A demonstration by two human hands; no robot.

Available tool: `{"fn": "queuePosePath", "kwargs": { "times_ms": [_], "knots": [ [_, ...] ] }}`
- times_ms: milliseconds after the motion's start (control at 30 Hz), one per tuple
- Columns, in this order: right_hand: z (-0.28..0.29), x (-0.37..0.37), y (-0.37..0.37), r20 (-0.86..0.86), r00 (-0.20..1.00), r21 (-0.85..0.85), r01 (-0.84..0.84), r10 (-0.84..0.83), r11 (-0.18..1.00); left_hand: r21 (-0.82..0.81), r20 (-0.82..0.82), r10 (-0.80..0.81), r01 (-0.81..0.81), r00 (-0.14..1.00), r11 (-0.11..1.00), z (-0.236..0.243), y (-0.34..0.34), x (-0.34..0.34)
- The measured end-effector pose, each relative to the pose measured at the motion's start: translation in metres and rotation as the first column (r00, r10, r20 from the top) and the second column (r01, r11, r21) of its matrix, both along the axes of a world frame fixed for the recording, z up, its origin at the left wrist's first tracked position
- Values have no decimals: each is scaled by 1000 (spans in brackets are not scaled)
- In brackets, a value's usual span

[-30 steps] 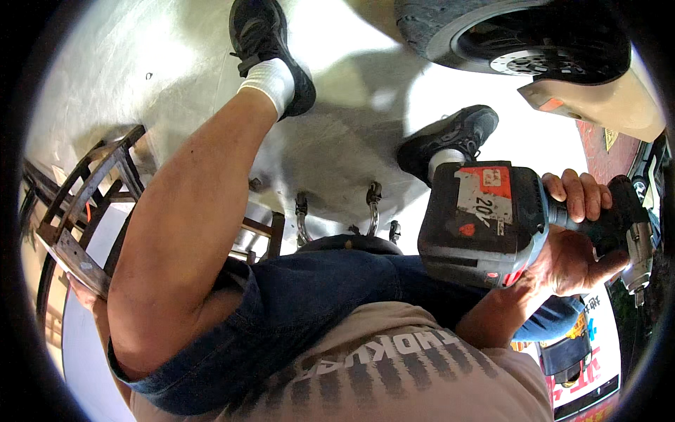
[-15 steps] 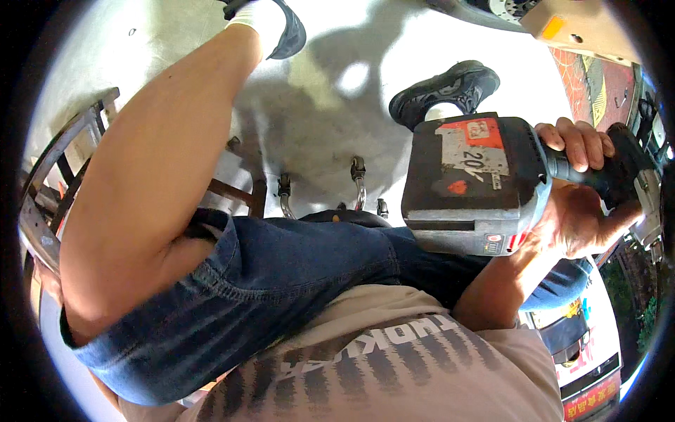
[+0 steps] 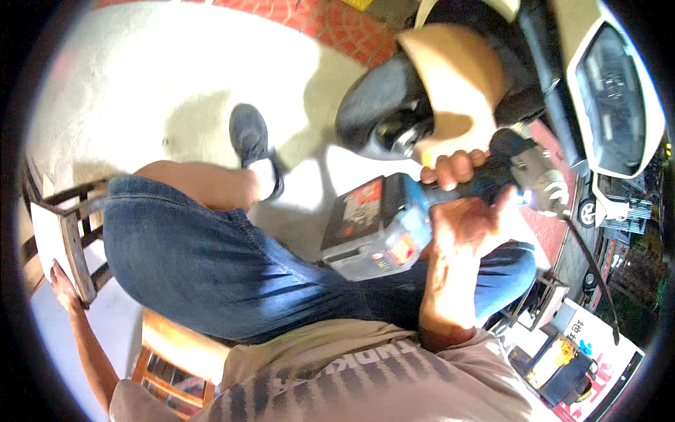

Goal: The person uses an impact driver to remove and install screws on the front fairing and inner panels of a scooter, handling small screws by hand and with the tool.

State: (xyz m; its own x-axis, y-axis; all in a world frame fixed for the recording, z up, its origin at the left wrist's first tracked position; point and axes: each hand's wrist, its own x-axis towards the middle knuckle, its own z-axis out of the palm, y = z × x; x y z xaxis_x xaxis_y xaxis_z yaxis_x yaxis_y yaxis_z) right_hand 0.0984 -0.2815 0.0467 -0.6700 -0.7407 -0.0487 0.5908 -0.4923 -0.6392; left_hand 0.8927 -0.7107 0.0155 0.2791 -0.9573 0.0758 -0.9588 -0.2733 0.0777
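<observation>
My right hand (image 3: 467,221) is closed around the grip of a cordless impact wrench (image 3: 380,228) with a large dark battery pack and blue trim. It sits above my right thigh, its battery toward the middle and its grey metal nose (image 3: 545,179) pointing right. A light glows near the nose. At the far left my left hand (image 3: 65,288) grips the edge of a wooden frame (image 3: 77,257) with a pale flat face, apparently part of a chair. Some of its fingers are hidden behind the edge.
Ahead right stands a motor scooter with a black front wheel (image 3: 387,105) and beige fender (image 3: 464,77). A wooden stool (image 3: 172,337) is beside my left hip. Right of me stands a white printed sign or box (image 3: 598,352). Red paving (image 3: 330,28) borders the pale floor.
The view has swung right, bringing in more of the scooter. The wrench has shifted left in the picture, still in my right hand. My left hand now shows fully on the frame.
</observation>
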Motion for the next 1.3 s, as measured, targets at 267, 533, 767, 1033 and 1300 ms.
{"fn": "queuePosePath", "kwargs": {
  "times_ms": [267,533,767,1033,1300],
  "knots": [
    [41,-4,-43,76,996,13,-54,52,998,247,211,50,-103,976,963,14,9,-70],
    [51,50,-97,360,928,207,-182,98,961,-351,-412,-757,678,507,645,150,0,-430],
    [66,48,-42,285,959,72,-19,-2,997,22,-756,-645,990,110,143,-14,119,-755],
    [71,40,31,178,971,17,158,-158,987,59,-991,-77,886,106,459,-89,199,-789],
    [85,23,64,235,952,-84,220,-196,972,56,-852,-414,843,319,535,-35,257,-789]
  ]
}}
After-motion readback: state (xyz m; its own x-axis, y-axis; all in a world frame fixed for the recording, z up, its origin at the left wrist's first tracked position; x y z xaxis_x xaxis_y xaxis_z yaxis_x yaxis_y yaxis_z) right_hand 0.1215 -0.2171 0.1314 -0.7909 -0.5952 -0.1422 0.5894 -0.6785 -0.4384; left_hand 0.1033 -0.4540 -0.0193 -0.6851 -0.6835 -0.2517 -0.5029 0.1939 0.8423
